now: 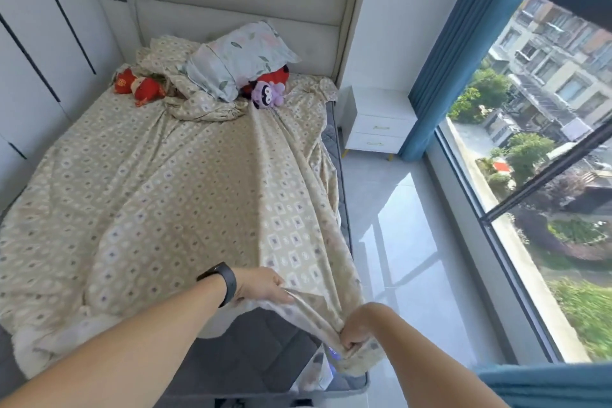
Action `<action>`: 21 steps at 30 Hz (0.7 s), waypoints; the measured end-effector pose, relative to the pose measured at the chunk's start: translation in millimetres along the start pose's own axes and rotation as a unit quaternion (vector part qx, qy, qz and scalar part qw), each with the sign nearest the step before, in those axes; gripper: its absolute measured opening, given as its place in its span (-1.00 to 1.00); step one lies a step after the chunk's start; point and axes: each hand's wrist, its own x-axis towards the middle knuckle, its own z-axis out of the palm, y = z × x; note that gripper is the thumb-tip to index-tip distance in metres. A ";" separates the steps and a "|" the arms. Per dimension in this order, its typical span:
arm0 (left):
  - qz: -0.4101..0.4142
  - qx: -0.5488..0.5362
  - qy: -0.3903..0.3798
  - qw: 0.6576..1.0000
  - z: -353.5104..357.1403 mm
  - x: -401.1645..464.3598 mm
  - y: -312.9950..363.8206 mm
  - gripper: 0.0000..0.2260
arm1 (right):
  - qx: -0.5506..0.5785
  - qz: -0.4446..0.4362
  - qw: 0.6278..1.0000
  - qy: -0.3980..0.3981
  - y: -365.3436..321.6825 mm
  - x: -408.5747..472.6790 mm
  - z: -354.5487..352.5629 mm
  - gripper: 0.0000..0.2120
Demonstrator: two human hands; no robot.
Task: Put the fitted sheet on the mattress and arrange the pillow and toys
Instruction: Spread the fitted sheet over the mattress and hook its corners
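Right at the near corner of the bed, both hands are on the fitted sheet. The right hand is clenched tight round a bunched fistful of the sheet's edge, just above the corner of the grey mattress, which lies bare here. The left hand, with a black watch on its wrist, pinches the hem a little further in, fingers curled under the fabric, thumb on top. Between the two hands the cloth is pulled taut and lifted off the mattress.

Moving up the bed, the beige patterned sheet spreads across most of the mattress, rumpled, with long creases running from the hands toward the head end. Along the right side a strip of grey mattress edge shows beside the sheet.

At the far end, more of the sheet is heaped in a crumpled pile. The floral pillow sits tilted on top of that heap, leaning against the padded headboard. Tucked just under the pillow's right side, a purple plush toy touches a red plush toy behind it. Well to the left, near the wall, another red toy lies on the sheet.

Beyond the bed's right side stands a white nightstand, with a blue curtain and a large window.
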 end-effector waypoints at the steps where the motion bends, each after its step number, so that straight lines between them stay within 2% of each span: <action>1: 0.010 -0.004 0.016 1.000 -0.5 1.8 2.6 -0.65 | 0.029 0.004 0.999 0.023 1.9 -0.5 2.9 -0.70; 3: 0.038 0.010 0.028 0.999 -1.9 2.9 4.7 -0.65 | 0.061 0.010 0.997 0.051 7.8 4.6 6.5 -0.70; 4: 0.045 0.026 0.035 0.998 -1.6 5.1 3.0 -0.62 | 0.067 0.014 0.996 0.052 10.5 9.3 8.0 -0.78; 5: 0.051 0.040 0.050 0.997 0.1 7.0 0.7 -0.62 | 0.091 0.022 0.995 0.047 12.1 18.1 11.5 -0.95; 7: 0.053 0.042 0.103 0.992 7.2 9.8 -7.3 -0.64 | 0.131 0.012 0.987 0.090 15.6 40.2 20.8 -0.58; 8: 0.054 0.017 0.127 0.990 11.4 11.0 -12.7 -0.65 | 0.152 0.014 0.982 0.113 13.8 41.7 21.1 -0.49; 11: 0.072 -0.090 0.189 0.975 22.8 13.4 -24.9 -0.63 | 0.140 -0.026 0.965 0.220 -3.6 39.7 8.2 -0.48; 13: 0.078 -0.107 0.205 0.970 27.2 13.0 -28.4 -0.66 | 0.131 -0.089 0.945 0.287 -26.1 34.2 -6.5 -0.45; 15: 0.084 -0.112 0.211 0.967 30.2 14.7 -36.7 -0.79 | 0.123 -0.158 0.917 0.346 -60.0 28.4 -20.9 -0.52; 18: 0.105 -0.132 0.240 0.956 23.4 12.4 -50.6 -0.93 | 0.152 -0.216 0.889 0.373 -102.2 19.4 -34.3 -0.82; 21: 0.124 -0.159 0.231 0.952 7.7 1.3 -71.6 -0.83 | 0.208 -0.234 0.882 0.354 -110.8 22.1 -41.6 -0.89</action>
